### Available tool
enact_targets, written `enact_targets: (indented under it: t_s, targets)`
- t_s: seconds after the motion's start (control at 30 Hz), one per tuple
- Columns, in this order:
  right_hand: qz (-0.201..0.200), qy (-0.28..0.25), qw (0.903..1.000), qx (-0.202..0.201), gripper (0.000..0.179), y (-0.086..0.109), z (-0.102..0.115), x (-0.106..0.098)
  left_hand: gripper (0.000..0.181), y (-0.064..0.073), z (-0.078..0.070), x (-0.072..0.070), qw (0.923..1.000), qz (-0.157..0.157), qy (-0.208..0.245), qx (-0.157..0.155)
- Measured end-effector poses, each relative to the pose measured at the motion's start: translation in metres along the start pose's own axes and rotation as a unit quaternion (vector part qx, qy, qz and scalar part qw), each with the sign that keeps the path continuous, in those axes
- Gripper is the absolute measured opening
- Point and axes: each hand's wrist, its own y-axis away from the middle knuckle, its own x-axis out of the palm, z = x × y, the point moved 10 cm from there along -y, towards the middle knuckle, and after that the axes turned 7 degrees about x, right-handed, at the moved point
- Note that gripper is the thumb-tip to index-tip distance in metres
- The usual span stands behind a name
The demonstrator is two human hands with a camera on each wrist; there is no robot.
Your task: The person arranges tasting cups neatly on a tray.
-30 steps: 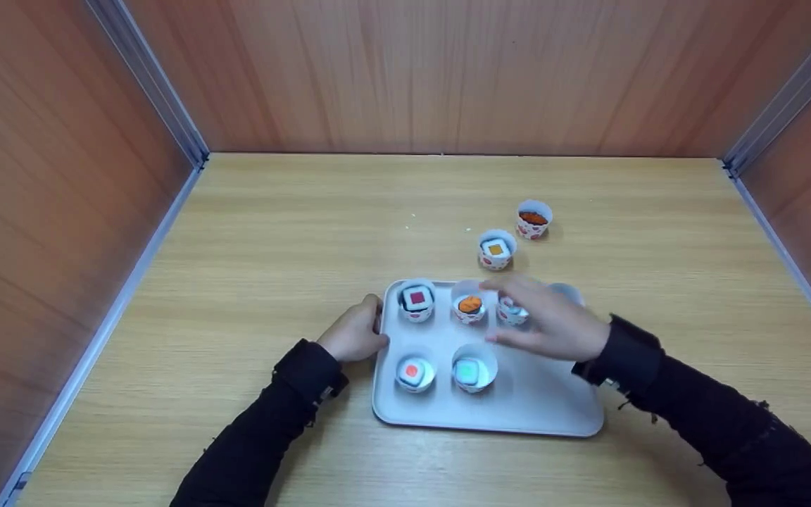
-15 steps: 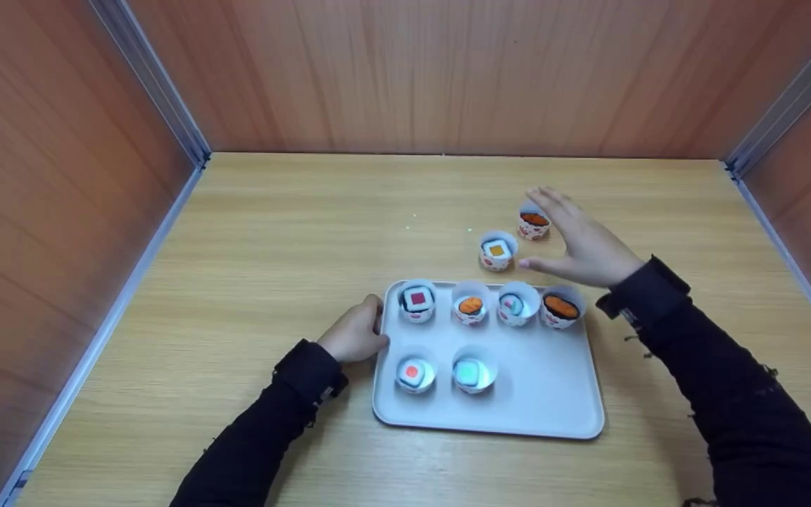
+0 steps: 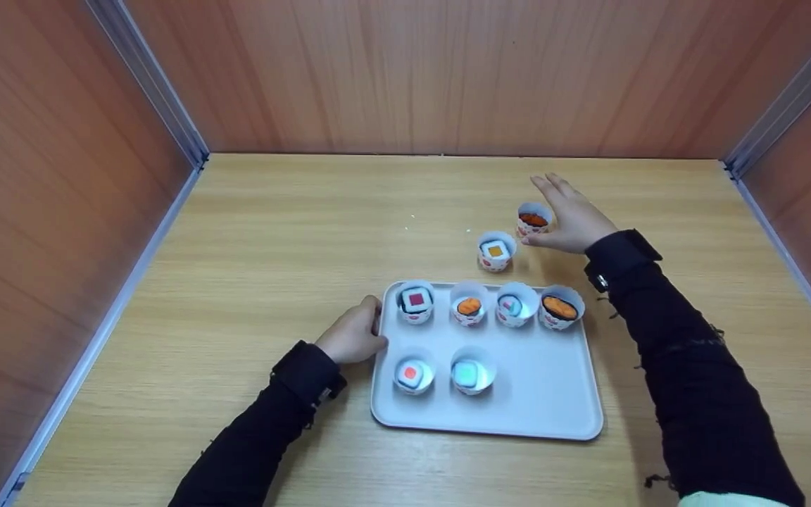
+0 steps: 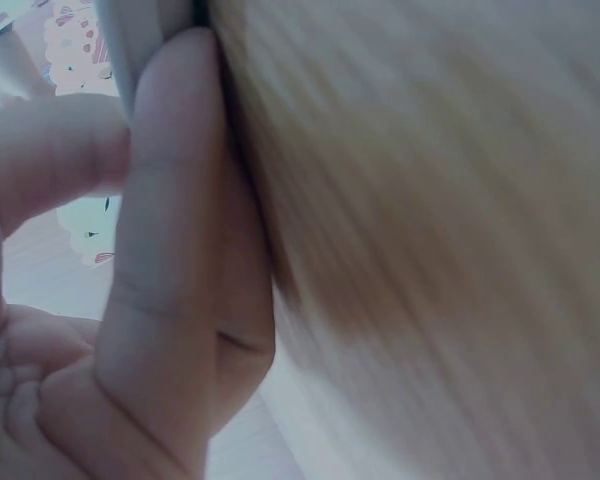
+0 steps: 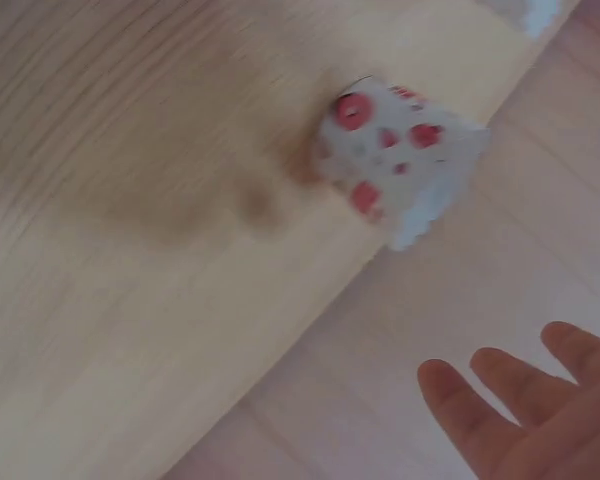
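Note:
My left hand point(image 3: 353, 334) grips the left rim of a pale grey tray point(image 3: 543, 387). The left wrist view shows its fingers point(image 4: 170, 220) against the tray's edge point(image 4: 120, 40). At the back right, my right hand point(image 3: 576, 220) is spread beside a patterned paper cup point(image 3: 533, 222) with a dark orange-topped sushi-like piece inside. In the right wrist view, that hand's fingers point(image 5: 460, 410) are straight and apart from a paper cup point(image 5: 395, 155) printed with red shapes. Nearer the tray stands another paper cup point(image 3: 496, 252), holding a white square piece with a yellow centre.
Along the tray's back edge sit several filled cups, from one with a dark red centre point(image 3: 416, 301) to one with an orange top point(image 3: 560, 308). Two more, one pink-centred point(image 3: 412, 373) and one mint point(image 3: 472, 372), stand in front. Wooden panels point(image 3: 441, 77) enclose the table.
My right hand has gone from over the tray's back row to the farthest cup, uncovering the right-hand cups on the tray. My left hand keeps its grip on the rim.

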Motion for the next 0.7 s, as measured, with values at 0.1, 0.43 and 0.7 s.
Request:
enact_targets:
  t_s: [0.1, 0.43, 0.7]
  targets:
    - [0.0, 0.032, 0.9994, 0.009, 0.106, -0.008, -0.007, 0.008, 0.039, 0.0, 0.0, 0.0, 1.0, 0.0, -0.001, 0.0]
    - [0.041, 0.051, 0.9971, 0.037, 0.1, -0.023, -0.017, 0.033, 0.04, 0.0, 0.001, 0.001, 1.0, 0.002, -0.002, -0.006]
    - [0.039, 0.055, 0.9973, 0.03, 0.076, -0.028, -0.017, 0.039, 0.039, 0.0, 0.001, 0.002, 0.9999, 0.003, 0.005, -0.011]
